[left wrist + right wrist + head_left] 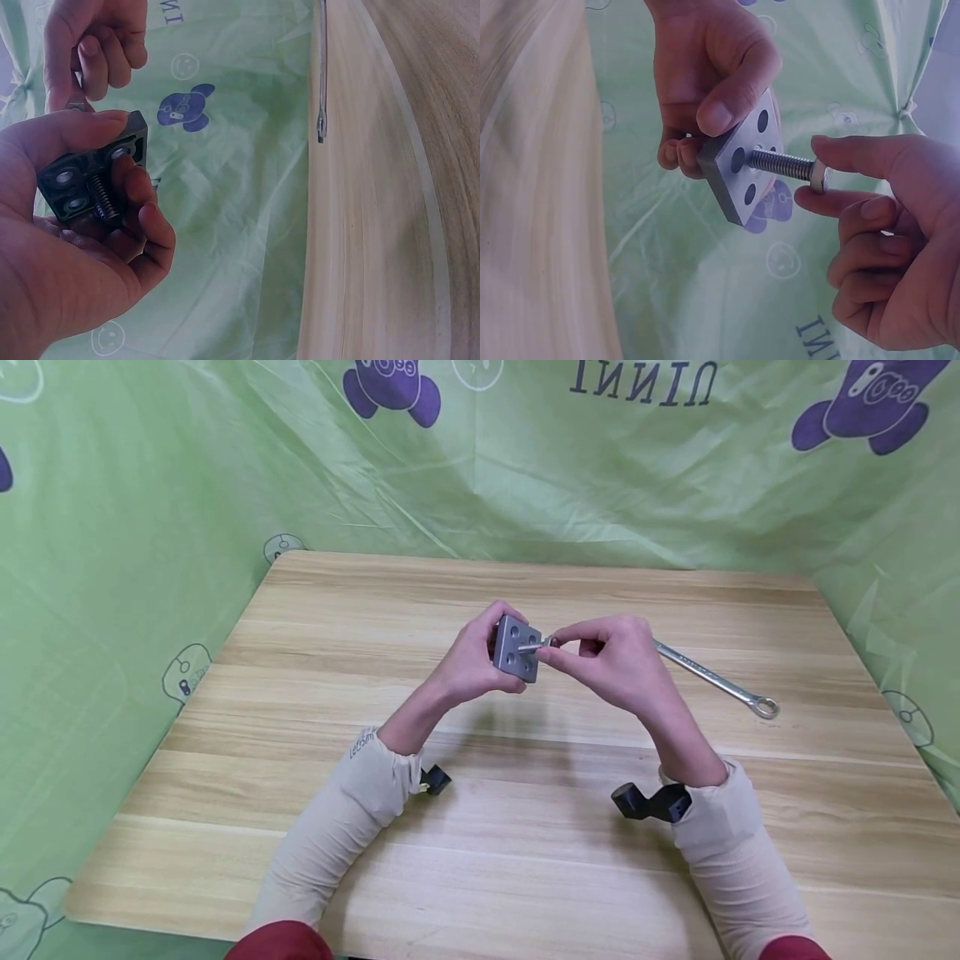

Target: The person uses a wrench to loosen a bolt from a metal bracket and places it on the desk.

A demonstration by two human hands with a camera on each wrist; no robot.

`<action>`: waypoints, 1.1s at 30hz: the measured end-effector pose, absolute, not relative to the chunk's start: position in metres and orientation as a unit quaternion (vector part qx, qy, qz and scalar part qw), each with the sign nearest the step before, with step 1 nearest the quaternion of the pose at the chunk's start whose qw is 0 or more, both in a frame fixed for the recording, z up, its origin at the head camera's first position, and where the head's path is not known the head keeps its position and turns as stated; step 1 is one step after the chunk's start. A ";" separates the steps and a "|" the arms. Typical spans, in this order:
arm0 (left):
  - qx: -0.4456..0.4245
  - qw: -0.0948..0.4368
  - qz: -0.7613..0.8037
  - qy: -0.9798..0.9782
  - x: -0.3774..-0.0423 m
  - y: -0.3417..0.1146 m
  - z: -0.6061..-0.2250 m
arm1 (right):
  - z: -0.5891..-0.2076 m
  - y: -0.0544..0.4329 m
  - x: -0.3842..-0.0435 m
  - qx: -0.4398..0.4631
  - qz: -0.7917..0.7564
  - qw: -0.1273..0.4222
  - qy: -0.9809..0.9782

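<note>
My left hand (474,660) grips a grey metal plate (504,645) by its edges above the table. The plate is square, with several round holes. A silver hex bolt (786,166) stands in the plate's middle, most of its thread outside the face in the right wrist view. Thumb and forefinger of my right hand (624,662) pinch the bolt's head (820,176), the other fingers curled in. From behind, the left wrist view shows a dark threaded rod (103,198) by the left fingers, which partly cover the plate's recessed back.
A silver ring-end wrench (712,678) lies on the wooden table (480,877) to the right, its near end hidden behind the right hand. Green printed cloth (225,460) hangs round the back and sides of the table.
</note>
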State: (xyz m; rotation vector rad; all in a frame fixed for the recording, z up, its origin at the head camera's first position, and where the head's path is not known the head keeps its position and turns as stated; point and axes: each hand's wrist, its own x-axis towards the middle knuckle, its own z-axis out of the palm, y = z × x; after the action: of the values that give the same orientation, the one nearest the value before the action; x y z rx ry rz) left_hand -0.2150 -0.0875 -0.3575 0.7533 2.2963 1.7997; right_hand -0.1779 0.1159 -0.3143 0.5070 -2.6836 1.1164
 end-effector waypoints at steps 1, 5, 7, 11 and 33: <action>0.249 0.065 0.597 0.760 -0.215 -0.087 -0.357 | -0.314 0.116 -0.178 0.176 0.377 0.100 -0.904; 0.246 0.068 0.600 0.759 -0.215 -0.087 -0.358 | -0.315 0.116 -0.177 0.205 0.380 0.112 -0.895; 0.245 0.069 0.601 0.757 -0.215 -0.087 -0.358 | -0.316 0.116 -0.177 0.223 0.384 0.121 -0.888; 0.246 0.070 0.601 0.757 -0.215 -0.087 -0.358 | -0.318 0.115 -0.178 0.258 0.393 0.151 -0.870; 0.246 0.058 0.593 0.765 -0.215 -0.088 -0.358 | -0.312 0.116 -0.178 0.150 0.354 0.094 -0.918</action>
State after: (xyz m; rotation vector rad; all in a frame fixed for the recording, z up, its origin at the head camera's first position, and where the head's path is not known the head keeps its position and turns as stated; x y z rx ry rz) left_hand -0.2145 -0.0875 -0.3578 0.7440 2.3167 1.7973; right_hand -0.1777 0.1163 -0.3125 0.4446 -2.7247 1.0501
